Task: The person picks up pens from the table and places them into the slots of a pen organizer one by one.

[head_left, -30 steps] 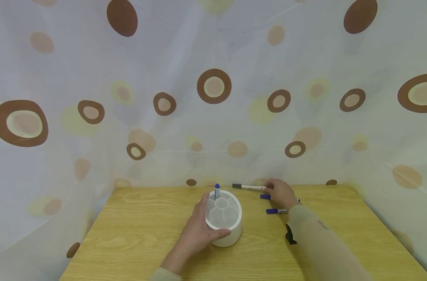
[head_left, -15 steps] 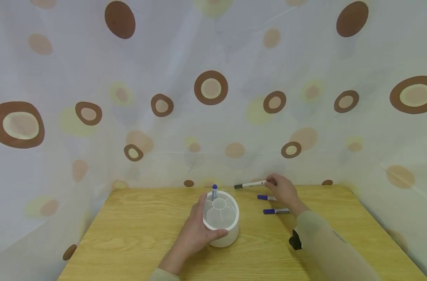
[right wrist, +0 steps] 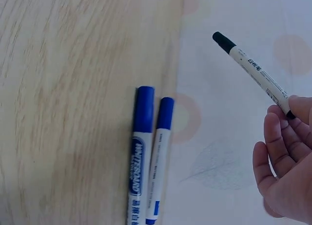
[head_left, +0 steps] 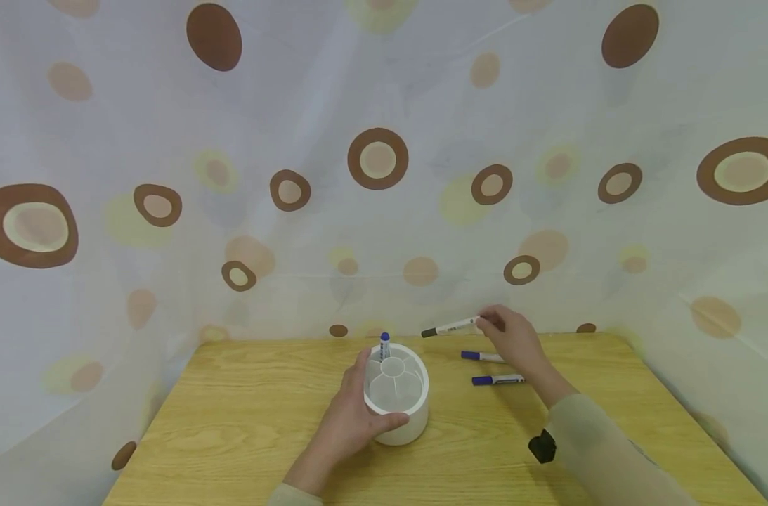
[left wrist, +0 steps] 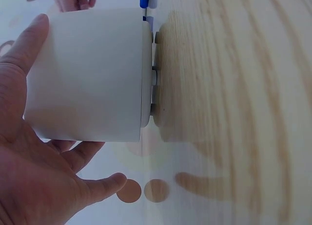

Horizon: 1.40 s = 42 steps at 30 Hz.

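My left hand (head_left: 342, 425) grips the side of a round white pen holder (head_left: 412, 424), its thumb lying along the front below the rim. One blue-capped marker (head_left: 385, 346) stands in a rear compartment of the holder. My right hand (head_left: 515, 341) pinches the rear end of a white whiteboard marker with a black cap (right wrist: 258, 74), raised off the table with its cap pointing left and down. Two blue-capped markers, a thicker one (right wrist: 139, 157) and a slimmer one (right wrist: 160, 161), lie side by side on the table below that hand.
The wooden table (head_left: 244, 422) ends at the back against a white sheet (head_left: 308, 267) printed with brown and beige dots. The sheet also hangs on both sides. A black object (head_left: 542, 446) sits at the right wrist.
My right hand has lifted the black-capped marker from the back of the table and tilted it cap-down. The left hand stays on the pen holder.
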Each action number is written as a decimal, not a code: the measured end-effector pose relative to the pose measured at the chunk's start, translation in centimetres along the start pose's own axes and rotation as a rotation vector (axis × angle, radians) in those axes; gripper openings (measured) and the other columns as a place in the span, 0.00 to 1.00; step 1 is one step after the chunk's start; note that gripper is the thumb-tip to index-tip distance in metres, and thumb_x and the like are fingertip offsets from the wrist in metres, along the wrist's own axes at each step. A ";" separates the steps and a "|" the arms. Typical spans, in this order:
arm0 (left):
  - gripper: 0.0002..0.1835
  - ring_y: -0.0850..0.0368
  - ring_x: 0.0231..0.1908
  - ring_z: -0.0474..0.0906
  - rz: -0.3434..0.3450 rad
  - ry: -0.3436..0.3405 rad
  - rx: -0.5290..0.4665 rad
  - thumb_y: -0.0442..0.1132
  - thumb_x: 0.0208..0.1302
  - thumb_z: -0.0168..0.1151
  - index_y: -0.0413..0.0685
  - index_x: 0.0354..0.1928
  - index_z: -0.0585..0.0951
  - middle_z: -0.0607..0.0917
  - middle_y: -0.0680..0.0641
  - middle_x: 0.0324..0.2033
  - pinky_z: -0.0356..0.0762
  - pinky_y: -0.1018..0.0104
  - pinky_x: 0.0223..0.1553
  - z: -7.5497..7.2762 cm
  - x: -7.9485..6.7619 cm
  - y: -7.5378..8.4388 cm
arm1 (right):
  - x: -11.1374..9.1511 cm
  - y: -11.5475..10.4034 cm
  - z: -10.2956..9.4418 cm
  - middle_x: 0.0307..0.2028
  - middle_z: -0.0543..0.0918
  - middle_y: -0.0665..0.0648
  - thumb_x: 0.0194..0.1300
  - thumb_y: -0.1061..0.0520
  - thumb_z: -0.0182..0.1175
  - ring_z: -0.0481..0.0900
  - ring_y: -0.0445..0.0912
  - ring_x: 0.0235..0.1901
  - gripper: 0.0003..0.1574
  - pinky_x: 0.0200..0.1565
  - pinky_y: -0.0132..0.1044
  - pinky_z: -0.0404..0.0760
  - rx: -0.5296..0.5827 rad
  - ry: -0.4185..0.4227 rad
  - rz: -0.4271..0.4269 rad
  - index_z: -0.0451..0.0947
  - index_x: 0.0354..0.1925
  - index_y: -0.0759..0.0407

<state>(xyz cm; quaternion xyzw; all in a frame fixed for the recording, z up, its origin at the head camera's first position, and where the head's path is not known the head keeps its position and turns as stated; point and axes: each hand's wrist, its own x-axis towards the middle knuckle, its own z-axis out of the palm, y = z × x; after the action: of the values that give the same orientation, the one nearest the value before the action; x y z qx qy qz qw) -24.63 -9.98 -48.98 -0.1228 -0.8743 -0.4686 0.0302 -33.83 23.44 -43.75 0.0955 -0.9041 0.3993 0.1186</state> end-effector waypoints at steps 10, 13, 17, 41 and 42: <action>0.72 0.33 0.65 0.77 0.005 -0.003 0.002 0.59 0.50 0.90 0.59 0.89 0.51 0.71 0.36 0.74 0.76 0.28 0.65 -0.1 0.0 0.0 | -1.4 -3.0 -1.4 0.49 0.89 0.58 0.86 0.46 0.61 0.86 0.55 0.51 0.22 0.59 0.57 0.82 0.049 0.017 -0.024 0.83 0.62 0.60; 0.72 0.34 0.66 0.77 -0.004 -0.006 -0.005 0.60 0.50 0.90 0.60 0.89 0.51 0.70 0.36 0.74 0.76 0.28 0.66 -0.1 0.1 -0.1 | -1.8 -3.8 -1.7 0.47 0.89 0.56 0.85 0.45 0.62 0.86 0.54 0.51 0.23 0.59 0.57 0.82 0.070 0.022 -0.032 0.84 0.62 0.60; 0.72 0.34 0.67 0.76 -0.003 -0.010 -0.009 0.60 0.51 0.90 0.59 0.89 0.51 0.70 0.36 0.75 0.76 0.29 0.67 0.0 0.2 -0.3 | -2.4 -4.9 -2.0 0.48 0.90 0.55 0.85 0.44 0.62 0.87 0.53 0.51 0.23 0.60 0.57 0.82 0.085 0.034 -0.048 0.84 0.62 0.59; 0.71 0.33 0.67 0.77 -0.006 -0.015 -0.018 0.58 0.52 0.90 0.56 0.89 0.51 0.69 0.34 0.76 0.76 0.30 0.67 -0.1 0.0 0.0 | -3.5 -8.2 -1.6 0.50 0.91 0.55 0.84 0.42 0.62 0.88 0.53 0.54 0.23 0.64 0.62 0.81 0.122 0.019 -0.074 0.85 0.60 0.57; 0.71 0.33 0.67 0.77 -0.007 -0.015 -0.019 0.57 0.52 0.90 0.56 0.89 0.50 0.69 0.34 0.76 0.76 0.29 0.67 -0.1 0.0 0.1 | -3.5 -8.3 -1.5 0.50 0.91 0.55 0.84 0.42 0.62 0.88 0.53 0.54 0.22 0.64 0.62 0.81 0.124 0.017 -0.078 0.85 0.60 0.56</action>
<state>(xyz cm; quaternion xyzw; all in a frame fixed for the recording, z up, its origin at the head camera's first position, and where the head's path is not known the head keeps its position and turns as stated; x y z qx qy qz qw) -24.64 -10.06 -48.85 -0.1236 -0.8704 -0.4760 0.0208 -28.09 19.35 -38.00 0.1341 -0.8722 0.4503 0.1357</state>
